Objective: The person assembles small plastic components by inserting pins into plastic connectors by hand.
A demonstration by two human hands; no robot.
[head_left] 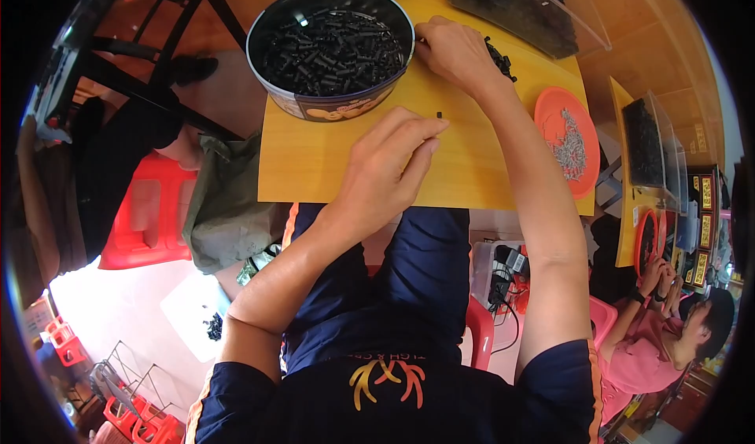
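My left hand (385, 161) is over the near part of the yellow table, thumb and index finger brought together. A small black piece (440, 115) shows right at those fingertips. My right hand (458, 51) is beside the right rim of a round tin (338, 106), its fingers curled in; what they hold is hidden. Many short black tube-like parts (334, 55) fill the tin's bottom. A little heap of black parts (500, 60) lies just to the right of my right hand.
On the table's right edge is an orange plate (543, 121) with small silvery pieces (570, 149). A clear bin (515, 11) of black parts stands at the far right. Another person (649, 350) sits at the right; a red stool (145, 216) is at the left.
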